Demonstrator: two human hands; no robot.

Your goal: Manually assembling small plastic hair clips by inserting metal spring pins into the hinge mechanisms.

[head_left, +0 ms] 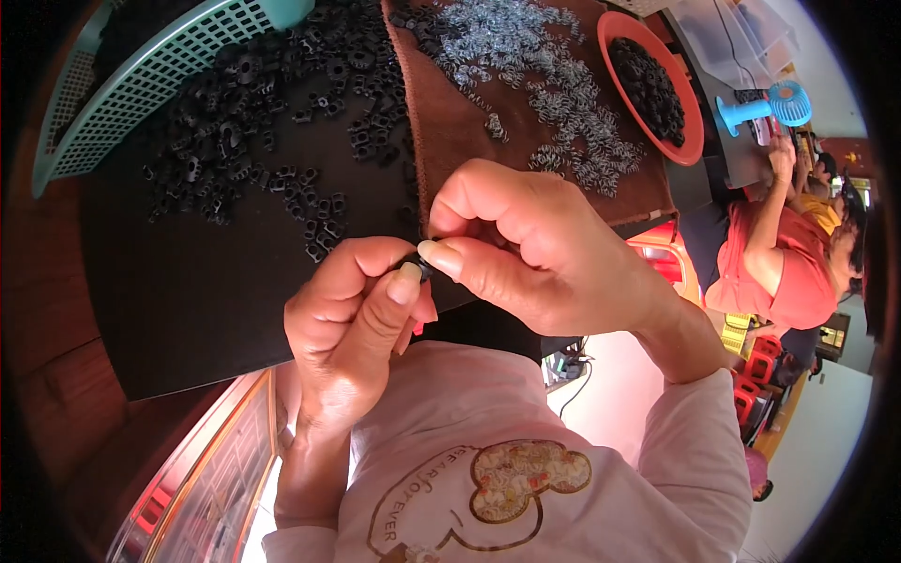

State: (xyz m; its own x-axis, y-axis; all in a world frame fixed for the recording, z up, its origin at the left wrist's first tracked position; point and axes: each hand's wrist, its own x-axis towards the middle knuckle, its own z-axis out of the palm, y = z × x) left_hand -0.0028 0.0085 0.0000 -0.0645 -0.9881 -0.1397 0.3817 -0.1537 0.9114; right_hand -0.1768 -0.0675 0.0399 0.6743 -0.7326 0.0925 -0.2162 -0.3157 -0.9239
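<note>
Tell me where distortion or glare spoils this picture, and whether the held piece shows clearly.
Head view: black rims the image, and the co-worker at right looks tipped sideways; head view: the floor right of the shirt is washed out; head view: the black piece is dark and mostly covered by fingertips, showing little detail.

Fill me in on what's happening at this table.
A person's left hand pinches a small black plastic-looking part, mostly hidden by fingers; the right hand's thumb tip is right at it. Loose black pieces lie on the table by a green perforated basket. Shiny metal coil springs cover part of a brown cloth, beside an orange-red oval tray of dark pieces.
</note>
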